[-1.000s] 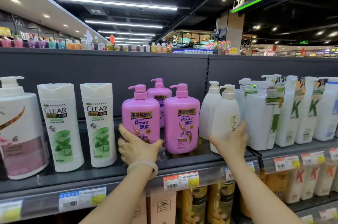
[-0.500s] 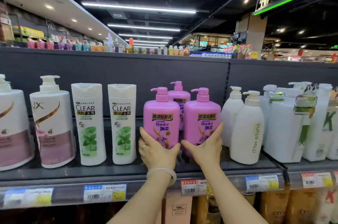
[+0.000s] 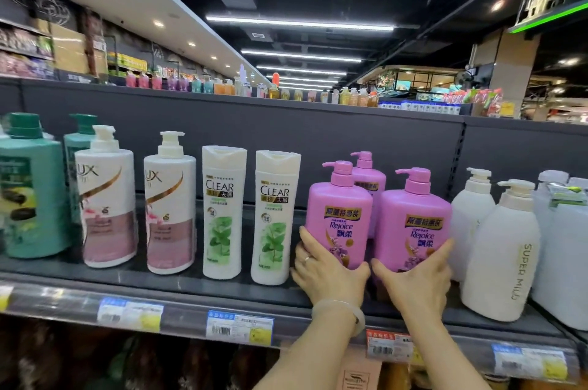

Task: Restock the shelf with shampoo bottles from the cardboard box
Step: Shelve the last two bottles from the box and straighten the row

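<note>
The right hand has left the white bottles; now it and the left hand each grip a pink plastic pump bottle. Slide both level, labels forward.

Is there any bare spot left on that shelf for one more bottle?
Yes: behind the two CLEAR bottles, left of the rear pink bottle, the shelf looks bare. The front row is crowded, both hands on the front pink bottles.

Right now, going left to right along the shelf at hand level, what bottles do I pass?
Green bottle → two Lux pump bottles → two Clear bottles → pink bottle in the left hand → pink bottle in the right hand → white pump bottles.
</note>
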`<state>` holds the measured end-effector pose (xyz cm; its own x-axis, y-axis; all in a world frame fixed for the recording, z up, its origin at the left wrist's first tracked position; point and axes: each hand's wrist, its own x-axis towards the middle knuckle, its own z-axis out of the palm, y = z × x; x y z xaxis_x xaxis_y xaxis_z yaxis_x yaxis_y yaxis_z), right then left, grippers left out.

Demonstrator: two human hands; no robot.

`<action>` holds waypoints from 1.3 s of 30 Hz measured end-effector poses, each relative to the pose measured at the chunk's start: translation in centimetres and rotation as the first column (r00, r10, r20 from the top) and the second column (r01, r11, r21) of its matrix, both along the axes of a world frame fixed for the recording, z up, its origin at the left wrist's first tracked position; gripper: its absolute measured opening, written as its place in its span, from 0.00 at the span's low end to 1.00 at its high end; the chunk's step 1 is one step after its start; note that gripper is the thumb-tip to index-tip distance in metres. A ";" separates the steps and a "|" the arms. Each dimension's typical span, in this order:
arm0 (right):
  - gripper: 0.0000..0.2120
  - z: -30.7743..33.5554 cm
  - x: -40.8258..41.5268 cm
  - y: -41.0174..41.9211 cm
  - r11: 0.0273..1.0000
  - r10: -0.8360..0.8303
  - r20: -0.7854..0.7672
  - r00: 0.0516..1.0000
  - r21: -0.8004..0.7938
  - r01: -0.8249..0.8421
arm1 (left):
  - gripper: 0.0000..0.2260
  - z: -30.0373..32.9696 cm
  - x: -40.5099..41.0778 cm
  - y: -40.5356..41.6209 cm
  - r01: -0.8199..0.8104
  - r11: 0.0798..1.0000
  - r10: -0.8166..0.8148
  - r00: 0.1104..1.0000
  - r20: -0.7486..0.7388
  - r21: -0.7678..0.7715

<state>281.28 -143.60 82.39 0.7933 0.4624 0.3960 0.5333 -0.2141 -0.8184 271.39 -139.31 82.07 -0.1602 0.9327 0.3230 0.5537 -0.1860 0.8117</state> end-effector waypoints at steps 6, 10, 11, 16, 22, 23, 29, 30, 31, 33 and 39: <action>0.64 0.0 -0.3 -0.1 1.000 -0.004 -0.007 1.000 0.002 0.004 | 0.58 0.1 -0.1 0.3 0.038 0.999 -0.037 0.999 0.016 -0.036; 0.64 0.1 -0.2 -0.4 1.000 0.009 -0.008 1.000 -0.005 -0.009 | 0.59 0.0 -0.1 0.2 0.031 0.999 -0.030 0.999 0.030 -0.009; 0.64 0.0 -0.2 -0.5 1.000 0.015 -0.006 1.000 -0.002 -0.015 | 0.59 -0.1 -0.1 0.2 0.029 1.000 -0.029 0.999 0.034 -0.002; 0.63 -0.1 -0.3 -0.6 0.999 0.033 0.000 0.999 0.022 -0.033 | 0.60 -0.3 -0.2 0.1 0.036 0.999 -0.037 0.998 0.054 0.027; 0.64 -0.2 -0.3 -0.6 0.999 0.042 -0.008 0.999 0.026 -0.042 | 0.60 -0.4 -0.2 0.0 0.043 0.997 -0.048 0.995 0.084 0.062; 0.64 -0.3 -0.3 -0.6 0.999 0.046 -0.008 0.999 0.026 -0.046 | 0.60 -0.4 -0.2 0.0 0.043 0.997 -0.049 0.995 0.088 0.066; 0.64 -0.4 -0.1 -0.8 0.997 0.068 0.008 0.998 0.040 -0.068 | 0.60 -0.5 -0.2 0.1 0.053 0.990 -0.070 0.989 0.132 0.127; 0.64 -0.4 0.0 -0.9 0.996 0.075 0.017 0.997 0.044 -0.076 | 0.59 -0.6 -0.2 0.1 0.061 0.987 -0.082 0.986 0.145 0.147; 0.64 -0.5 0.0 -1.0 0.995 0.088 0.027 0.996 0.054 -0.089 | 0.59 -0.7 -0.2 0.1 0.068 0.983 -0.096 0.983 0.158 0.171; 0.61 -0.4 0.1 -1.3 0.987 0.126 0.050 0.991 0.098 -0.130 | 0.58 -0.9 -0.2 0.1 0.077 0.970 -0.120 0.977 0.177 0.230; 0.46 -1.1 -0.1 -3.7 0.969 0.126 0.110 0.986 0.200 -0.146 | 0.51 -1.3 -0.1 -0.3 0.117 0.901 -0.204 0.964 0.170 0.418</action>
